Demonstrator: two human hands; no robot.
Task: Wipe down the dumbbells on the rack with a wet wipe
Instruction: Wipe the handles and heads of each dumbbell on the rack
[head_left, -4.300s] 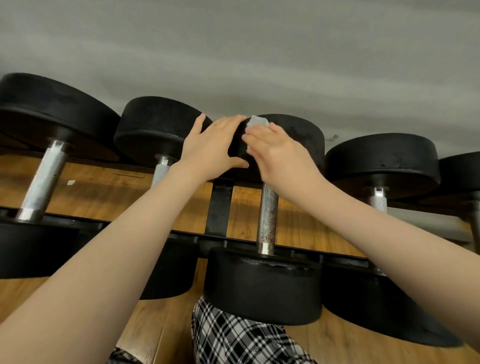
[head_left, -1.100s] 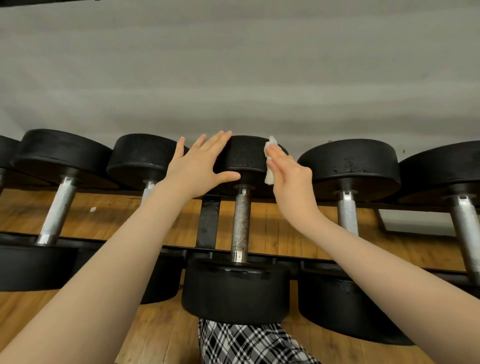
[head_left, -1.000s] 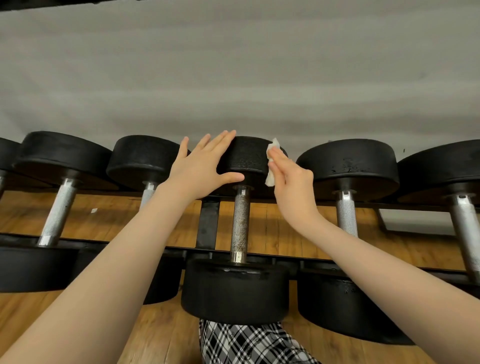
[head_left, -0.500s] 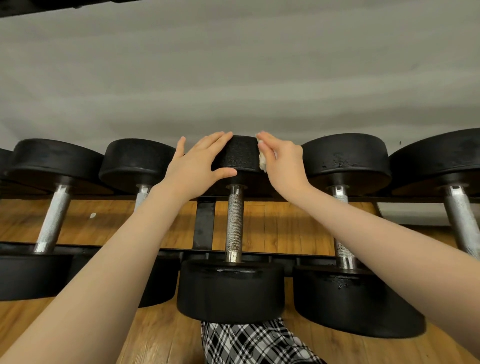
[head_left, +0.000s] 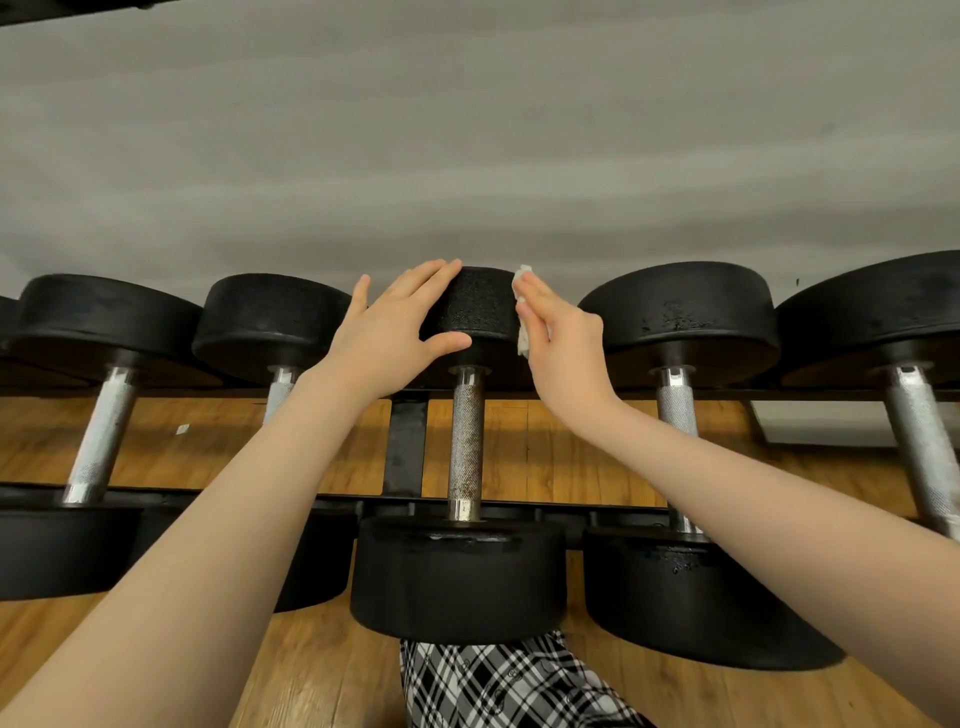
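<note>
Straight right fingers (head_left: 535, 306) pressing wet wipe (head_left: 522, 343) against dumbbell (head_left: 480, 306), left hand (head_left: 395, 327) flat on it

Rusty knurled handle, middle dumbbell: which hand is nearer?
Left. The left hand has its thumb just above the handle; the right hand, pressing the wipe, sits farther to the side.

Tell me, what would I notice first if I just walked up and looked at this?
Probably the two hands in the middle: the left hand lies flat on the far head of the middle dumbbell, and the right hand presses a white wet wipe against that head's right side. Next, the row of big black dumbbells on the rack, over a wooden floor.
</note>
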